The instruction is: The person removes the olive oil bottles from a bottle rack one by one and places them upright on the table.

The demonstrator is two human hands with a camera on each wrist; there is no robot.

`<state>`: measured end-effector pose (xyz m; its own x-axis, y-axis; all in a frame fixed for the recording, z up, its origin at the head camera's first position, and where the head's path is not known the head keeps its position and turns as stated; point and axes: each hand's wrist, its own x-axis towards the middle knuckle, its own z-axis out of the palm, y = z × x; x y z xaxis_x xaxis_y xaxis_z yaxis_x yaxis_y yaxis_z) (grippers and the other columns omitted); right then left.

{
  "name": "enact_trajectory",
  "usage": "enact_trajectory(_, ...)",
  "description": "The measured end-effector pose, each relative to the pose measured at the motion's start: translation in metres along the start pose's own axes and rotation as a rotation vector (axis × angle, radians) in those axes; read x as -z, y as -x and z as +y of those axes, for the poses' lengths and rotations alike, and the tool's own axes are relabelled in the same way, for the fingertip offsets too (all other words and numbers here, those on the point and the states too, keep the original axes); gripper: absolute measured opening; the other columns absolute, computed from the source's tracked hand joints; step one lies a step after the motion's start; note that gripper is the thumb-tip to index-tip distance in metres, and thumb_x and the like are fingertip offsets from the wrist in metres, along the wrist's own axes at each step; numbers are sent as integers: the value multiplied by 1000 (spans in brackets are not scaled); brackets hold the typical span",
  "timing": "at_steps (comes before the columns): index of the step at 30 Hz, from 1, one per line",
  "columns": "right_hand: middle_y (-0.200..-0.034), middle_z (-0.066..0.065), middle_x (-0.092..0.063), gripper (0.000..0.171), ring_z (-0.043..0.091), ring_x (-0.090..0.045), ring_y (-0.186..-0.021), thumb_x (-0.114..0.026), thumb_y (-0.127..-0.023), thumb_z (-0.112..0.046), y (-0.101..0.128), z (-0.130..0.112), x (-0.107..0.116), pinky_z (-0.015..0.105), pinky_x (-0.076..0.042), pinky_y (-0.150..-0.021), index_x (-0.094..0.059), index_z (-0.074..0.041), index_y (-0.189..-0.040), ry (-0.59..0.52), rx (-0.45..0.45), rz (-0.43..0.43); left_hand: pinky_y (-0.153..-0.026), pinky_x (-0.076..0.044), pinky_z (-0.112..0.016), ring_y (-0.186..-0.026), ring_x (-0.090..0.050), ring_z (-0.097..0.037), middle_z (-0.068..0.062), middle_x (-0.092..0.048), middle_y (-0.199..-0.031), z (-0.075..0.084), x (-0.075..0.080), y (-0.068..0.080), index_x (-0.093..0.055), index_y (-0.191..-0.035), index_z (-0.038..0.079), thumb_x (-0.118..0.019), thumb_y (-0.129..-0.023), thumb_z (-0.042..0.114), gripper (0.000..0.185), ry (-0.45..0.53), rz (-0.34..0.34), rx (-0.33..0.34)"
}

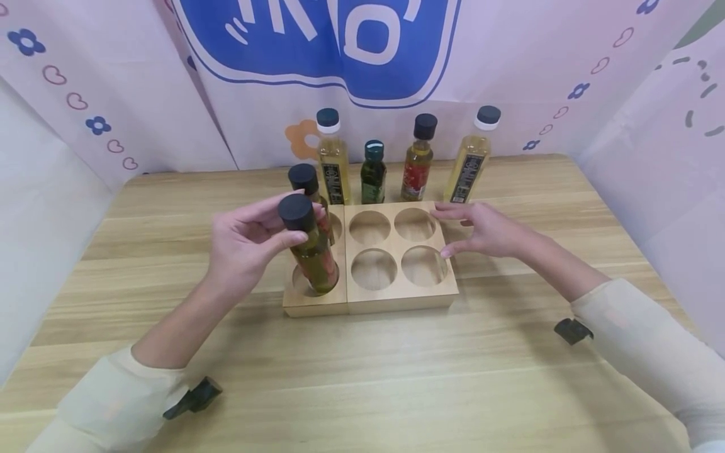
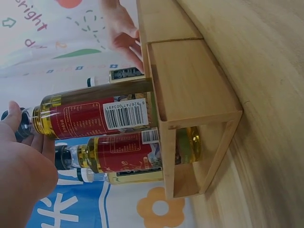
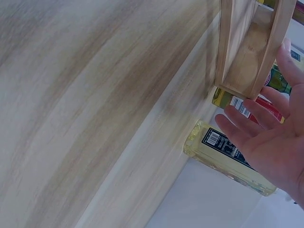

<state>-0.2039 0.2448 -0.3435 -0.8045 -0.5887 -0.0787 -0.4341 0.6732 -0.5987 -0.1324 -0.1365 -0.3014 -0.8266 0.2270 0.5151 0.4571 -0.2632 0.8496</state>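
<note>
Two of six rack holes filled; four bottles wait.

I see my left hand (image 1: 243,245) pinching the cap of a red-labelled bottle (image 1: 313,251) in the rack's (image 1: 396,296) near-left hole; my right hand (image 1: 487,229), fingers straight, rests against its right edge. Labels show only barcodes; digits too blurred to trust.

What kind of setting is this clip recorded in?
Probably a staged recording booth, not a real kitchen: a wooden table walled in by printed fabric backdrops, with oil bottles lined up behind a wooden bottle rack. The left hand holds a bottle in the rack.
</note>
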Motion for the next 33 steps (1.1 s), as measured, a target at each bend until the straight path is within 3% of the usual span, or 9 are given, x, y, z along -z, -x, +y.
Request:
enact_trajectory(5,-161,26,-36,81,49,-38,-144,-88,-83,-25,0,-1,0,58,-43,-110,-50,2,-150,-1,-8,-6,-96,-56,-32,-101,-76,-21,-14,-78,-108,5,-1,-3,-69,-124,-11,-84,-82,-3,46,-10,31,-5)
enact_trajectory(14,-161,26,-35,80,49,-38,-144,-88,-84,-26,0,-4,0,58,-42,-111,-50,3,-149,-3,-12,-7,-98,-55,-35,-99,-76,-22,-15,-78,-107,17,2,-10,-68,-124,-12,-89,-80,10,54,-29,112,-39)
enact_trajectory(22,-160,27,-35,81,49,-37,-144,-88,-84,-24,1,-5,1,58,-42,-110,-50,4,-149,2,-14,-4,-96,-56,-34,-97,-76,-24,-19,-77,-105,20,7,-15,-70,-119,-12,-83,-84,-6,38,55,136,-110)
enact_trajectory(26,-161,26,-35,81,49,-37,-144,-88,-84,-24,1,-5,1,58,-43,-110,-50,3,-149,1,-13,-4,-96,-56,-35,-96,-77,-28,-23,-76,-105,23,9,-18,-68,-118,-16,-80,-84,-12,37,119,147,-131)
enact_trajectory(33,-160,26,-36,80,49,-37,-145,-88,-84,-24,1,-4,1,58,-43,-110,-50,3,-149,3,-9,1,-99,-55,-36,-96,-76,-31,-25,-75,-105,26,17,-24,-65,-119,-21,-76,-85,-17,36,146,161,-160)
